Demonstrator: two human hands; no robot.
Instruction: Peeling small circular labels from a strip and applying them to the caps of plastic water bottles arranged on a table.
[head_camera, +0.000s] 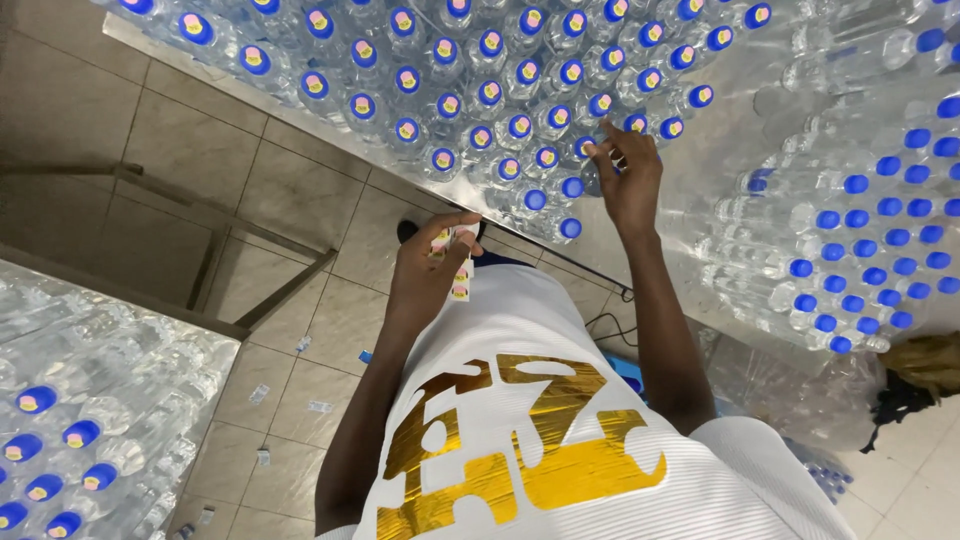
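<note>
Fingers of the right hand (630, 180) are being pressed down, pinched together, on the blue cap of a water bottle (612, 150) at the near edge of a packed table of bottles (460, 90); whether the cap itself is being gripped cannot be told. A short strip of small pink-and-yellow stickers (455, 262) is being clamped in the left hand (430, 265), which is being held apart from the right, lower and closer to the body, just off the table's metal edge (400, 180). Most caps across the table are being shown with a sticker already on top, while a few bottles near the right hand, such as a bare-capped bottle (571, 228), are being shown plain blue. Further plain-capped bottles are being stacked on their sides to the right (860, 230), and another wrapped batch (60, 430) is being kept at lower left. Scraps of paper (290, 400) are being left scattered on the tiled floor (200, 150), beside a metal frame (230, 270).
</note>
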